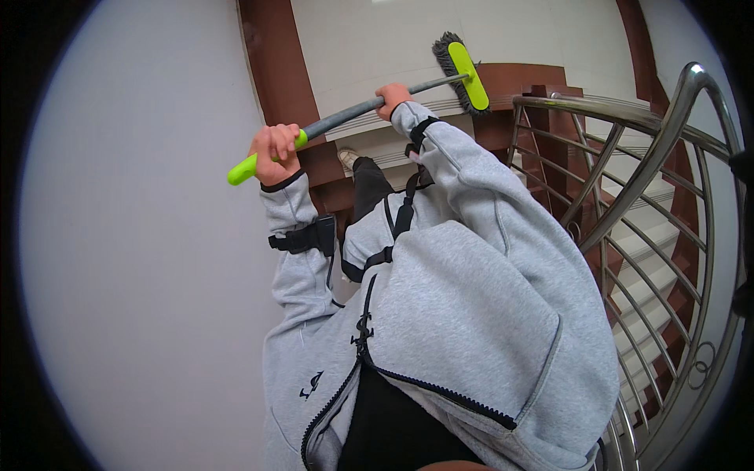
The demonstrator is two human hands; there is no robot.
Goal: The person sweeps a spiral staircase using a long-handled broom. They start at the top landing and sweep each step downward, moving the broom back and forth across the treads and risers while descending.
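Observation:
A mop runs slantwise across the upper middle of the view, its grey pole [341, 118] rising to the right. My left hand [275, 154] is wrapped around the lime-green grip [242, 169] at the pole's near end. Further along, my right hand [393, 100] grips the pole itself. At the far end sits the mop head [469, 76], a lime-green plate fringed with dark grey strands. It lies at the edge of the pale landing floor [377, 41], by the reddish-brown border. Whether its strands press on the floor I cannot tell.
A stainless steel stair railing [636, 171] curves along my right, with pale steps [642, 235] descending beyond it. A plain wall [147, 235] stands close on my left. Below my hands, one shoe [348, 158] rests on a stair tread.

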